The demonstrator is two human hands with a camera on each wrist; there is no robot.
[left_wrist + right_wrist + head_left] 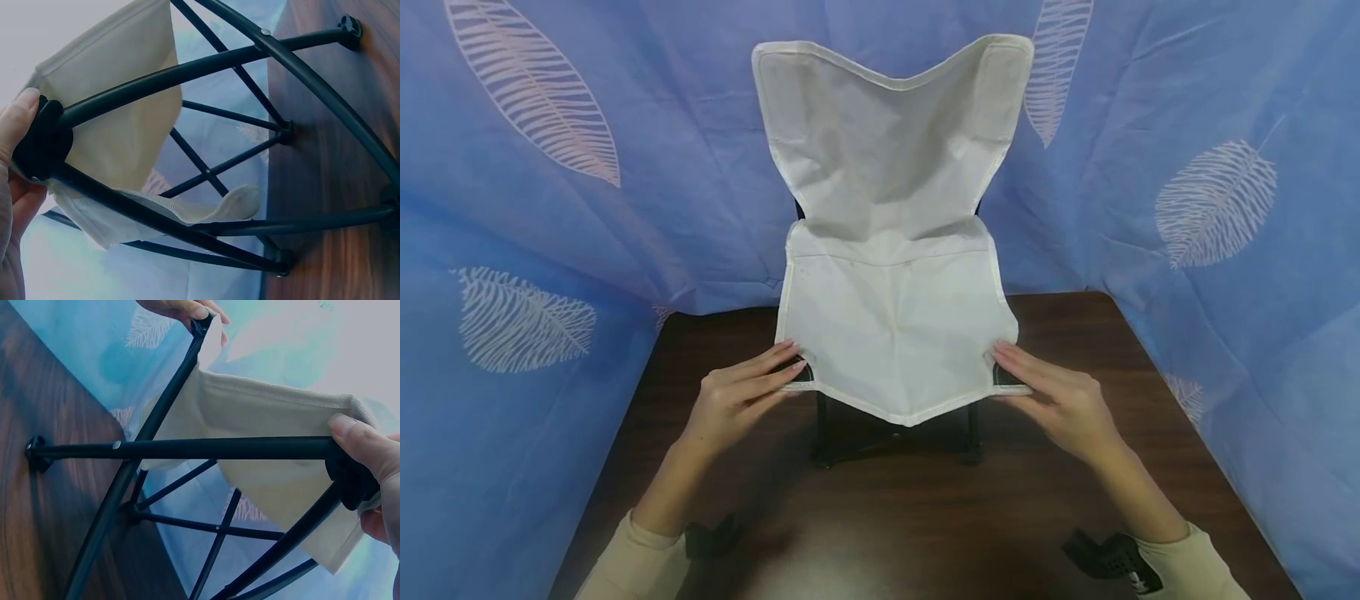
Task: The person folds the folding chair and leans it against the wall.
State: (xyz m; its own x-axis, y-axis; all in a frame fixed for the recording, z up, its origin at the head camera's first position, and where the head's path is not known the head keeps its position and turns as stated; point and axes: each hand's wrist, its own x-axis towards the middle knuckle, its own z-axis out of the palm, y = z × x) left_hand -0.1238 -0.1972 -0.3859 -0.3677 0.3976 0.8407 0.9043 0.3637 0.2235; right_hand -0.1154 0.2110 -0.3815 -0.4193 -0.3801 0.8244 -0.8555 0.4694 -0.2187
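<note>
A small folding camp chair with a white fabric seat and back [891,308] stands upright on the table, facing me. At its front left seat corner, my left hand [733,404] pinches the fabric and a black corner joint [40,144] between thumb and fingers. My right hand [1063,408] grips the opposite front corner the same way, its thumb beside the black joint [353,481]. Crossed dark tubes [187,70] form the frame beneath the seat, as both wrist views show. In the head view the fabric hides most of these tubes. The back panel's upper corners flare outward.
A dark wooden table [887,525] lies under the chair. Blue cloth with white leaf prints [1217,204] hangs behind and along both sides. The chair's feet, such as one black foot cap [39,453], rest on the tabletop. Black straps [1108,557] sit at my wrists.
</note>
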